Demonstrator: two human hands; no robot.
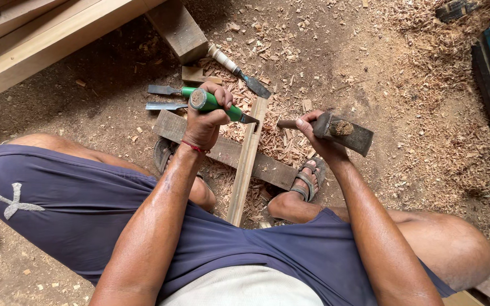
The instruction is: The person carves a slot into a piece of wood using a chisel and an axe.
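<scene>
Your left hand [206, 122] was wrapped tight around the green-handled chisel [216, 106], its blade set on the wooden strip [246, 161] lying across the plank [222, 150]. Your right hand [316, 133] gripped the hatchet [344, 131] just beside it, flat side ready as a mallet.

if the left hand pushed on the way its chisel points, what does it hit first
Most likely the narrow wooden strip: the left hand grips a green-handled chisel whose blade tip sits at the strip's upper end. Depth is hard to judge, so contact isn't certain.
</scene>
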